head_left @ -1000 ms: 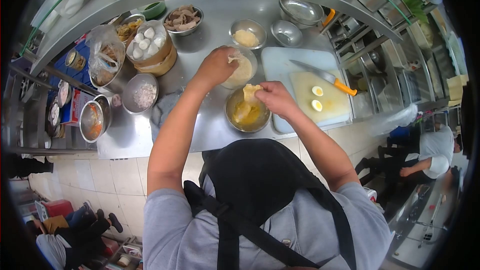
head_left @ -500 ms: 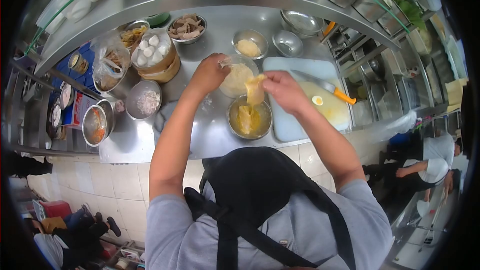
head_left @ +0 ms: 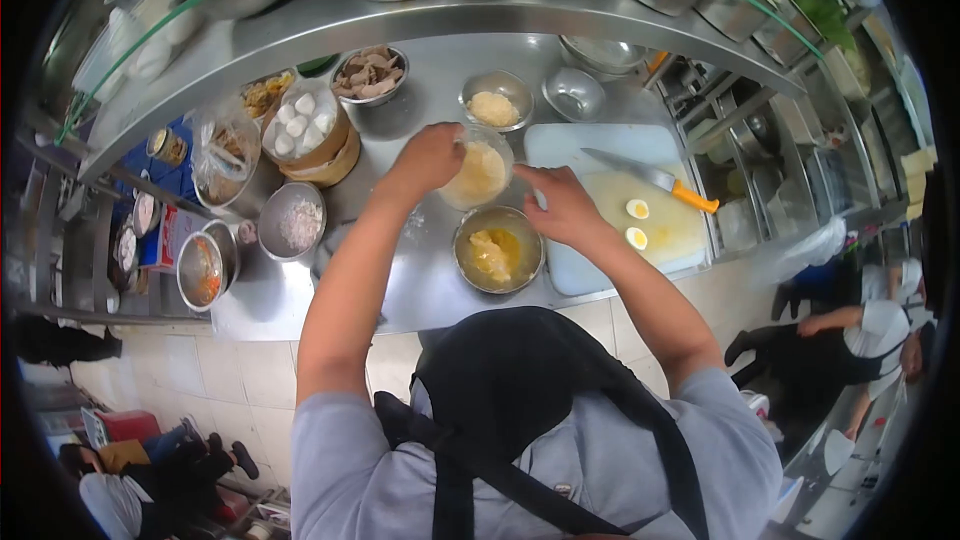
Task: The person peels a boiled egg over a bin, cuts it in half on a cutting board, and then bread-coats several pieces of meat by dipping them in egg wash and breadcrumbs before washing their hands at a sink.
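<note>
My left hand (head_left: 432,158) is closed at the left rim of a clear bowl (head_left: 476,175) that holds pale yellow crumbs. At that bowl's right side, my right hand (head_left: 565,202) points its index finger at the rim, thumb apart, with nothing in it. Just below, a steel bowl (head_left: 527,267) contains yellow liquid like beaten egg, and a pale coated piece (head_left: 490,252) lies in it. Behind the clear bowl is a steel bowl of crumbs (head_left: 494,108).
On the right, a white cutting board (head_left: 567,145) carries a knife (head_left: 650,176) with an orange handle and two egg halves (head_left: 637,208). To the left stand a bowl of chopped white bits (head_left: 296,220), a tub of white balls (head_left: 303,125) and a meat bowl (head_left: 368,77). A steel shelf (head_left: 430,18) overhangs the back.
My right hand has let go of the dripping, egg-coated piece, and a pale piece now lies in the egg bowl. Its index finger is now extended. My left hand stays at the clear bowl.
</note>
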